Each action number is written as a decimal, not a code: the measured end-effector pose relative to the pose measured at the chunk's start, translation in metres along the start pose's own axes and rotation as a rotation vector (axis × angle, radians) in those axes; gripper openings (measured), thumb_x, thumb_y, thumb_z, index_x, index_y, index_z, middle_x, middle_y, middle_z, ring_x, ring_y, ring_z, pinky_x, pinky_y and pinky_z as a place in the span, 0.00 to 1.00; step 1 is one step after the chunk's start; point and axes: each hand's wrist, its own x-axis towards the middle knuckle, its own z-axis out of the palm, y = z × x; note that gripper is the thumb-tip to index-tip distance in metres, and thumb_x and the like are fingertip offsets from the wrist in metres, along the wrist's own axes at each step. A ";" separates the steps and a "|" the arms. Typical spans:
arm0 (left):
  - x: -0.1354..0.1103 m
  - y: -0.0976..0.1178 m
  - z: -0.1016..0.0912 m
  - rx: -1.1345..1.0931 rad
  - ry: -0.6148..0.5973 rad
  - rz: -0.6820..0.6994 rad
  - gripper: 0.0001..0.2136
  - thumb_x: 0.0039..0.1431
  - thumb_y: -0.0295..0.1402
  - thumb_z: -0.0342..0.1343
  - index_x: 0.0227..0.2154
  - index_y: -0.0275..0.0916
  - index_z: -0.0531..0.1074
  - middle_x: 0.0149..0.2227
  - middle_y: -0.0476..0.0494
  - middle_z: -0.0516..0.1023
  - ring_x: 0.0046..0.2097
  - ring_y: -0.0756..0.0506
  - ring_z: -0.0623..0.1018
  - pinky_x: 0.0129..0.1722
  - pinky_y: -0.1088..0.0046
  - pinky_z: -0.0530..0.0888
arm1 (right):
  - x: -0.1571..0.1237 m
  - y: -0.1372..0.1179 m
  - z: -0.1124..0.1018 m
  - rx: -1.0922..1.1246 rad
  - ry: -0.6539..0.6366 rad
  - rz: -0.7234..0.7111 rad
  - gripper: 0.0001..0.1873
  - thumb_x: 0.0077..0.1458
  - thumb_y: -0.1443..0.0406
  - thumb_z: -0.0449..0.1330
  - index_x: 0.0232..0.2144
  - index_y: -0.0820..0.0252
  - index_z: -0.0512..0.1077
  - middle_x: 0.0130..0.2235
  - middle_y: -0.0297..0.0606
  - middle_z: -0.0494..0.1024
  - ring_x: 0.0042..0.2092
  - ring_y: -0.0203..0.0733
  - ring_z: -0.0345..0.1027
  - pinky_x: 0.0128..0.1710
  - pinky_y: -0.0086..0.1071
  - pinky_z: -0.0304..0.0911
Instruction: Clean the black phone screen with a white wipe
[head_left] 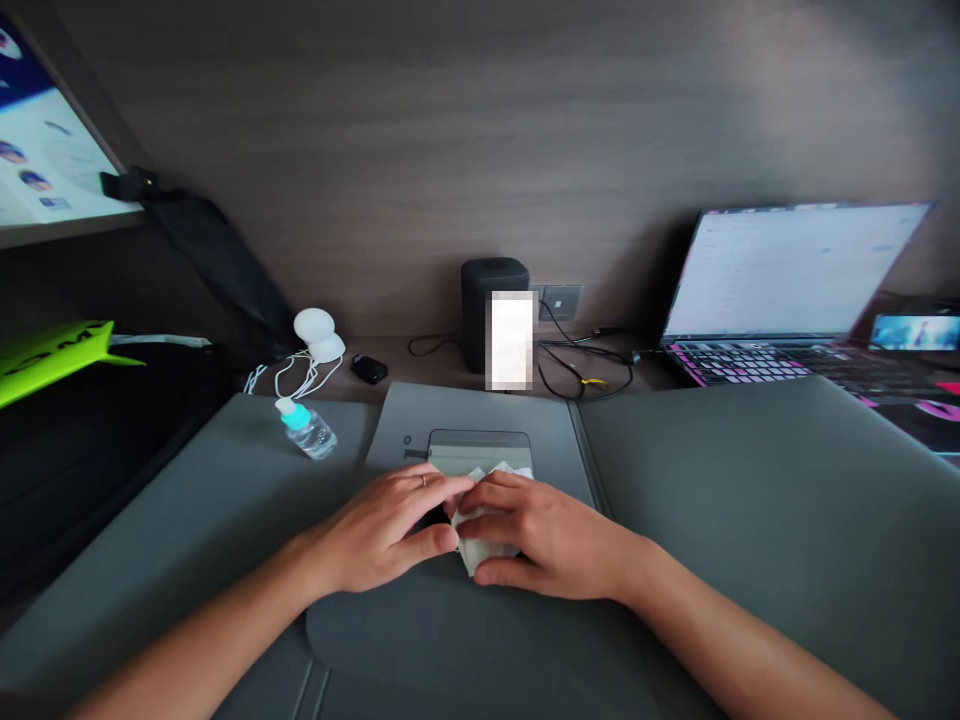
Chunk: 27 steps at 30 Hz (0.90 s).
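Note:
My right hand (544, 530) is closed over a crumpled white tissue (480, 555), its fingers bent and pressing down on it. My left hand (394, 525) is beside it, thumb and fingers curved around a small dark object (435, 515) that is mostly hidden between the hands. What this object is I cannot make out. Both hands are low over a grey desk mat (555, 640). Just beyond the fingers shows a flat rounded panel (480, 440) with a pale lower part, set on a lighter grey section (401, 420) of the mat.
To the left lies a clear spray bottle (311, 432) with a turquoise collar. Behind it are a white round-headed device (319, 333) with cords and a small black item (369, 369). A black speaker (476, 315), cables (574, 365) and an open laptop (787, 290) line the back.

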 end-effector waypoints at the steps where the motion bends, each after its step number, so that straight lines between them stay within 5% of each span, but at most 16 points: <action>1: 0.000 0.000 0.000 0.000 0.002 0.003 0.28 0.68 0.55 0.37 0.61 0.43 0.61 0.46 0.42 0.75 0.49 0.41 0.73 0.50 0.63 0.69 | 0.000 0.000 0.000 0.010 0.001 -0.001 0.16 0.63 0.58 0.58 0.48 0.61 0.74 0.50 0.44 0.73 0.52 0.45 0.63 0.53 0.41 0.61; 13: 0.000 0.001 0.000 -0.004 -0.002 0.021 0.29 0.68 0.56 0.37 0.62 0.43 0.59 0.44 0.41 0.76 0.48 0.40 0.75 0.49 0.63 0.71 | -0.002 0.000 -0.002 0.022 -0.009 0.082 0.15 0.62 0.58 0.59 0.46 0.62 0.74 0.47 0.44 0.73 0.49 0.44 0.66 0.50 0.38 0.63; 19: -0.003 -0.004 0.003 0.059 0.014 0.005 0.25 0.69 0.52 0.43 0.62 0.43 0.59 0.51 0.40 0.75 0.54 0.39 0.72 0.52 0.62 0.70 | -0.003 -0.003 -0.004 0.099 0.015 0.147 0.16 0.60 0.65 0.60 0.50 0.64 0.69 0.48 0.46 0.73 0.47 0.44 0.68 0.48 0.38 0.66; 27: 0.000 -0.002 0.001 0.096 0.021 0.010 0.23 0.69 0.48 0.48 0.60 0.42 0.62 0.52 0.39 0.74 0.55 0.38 0.71 0.54 0.59 0.69 | -0.004 0.001 -0.001 0.082 0.012 0.094 0.13 0.62 0.63 0.59 0.48 0.61 0.74 0.52 0.47 0.72 0.54 0.46 0.65 0.55 0.42 0.62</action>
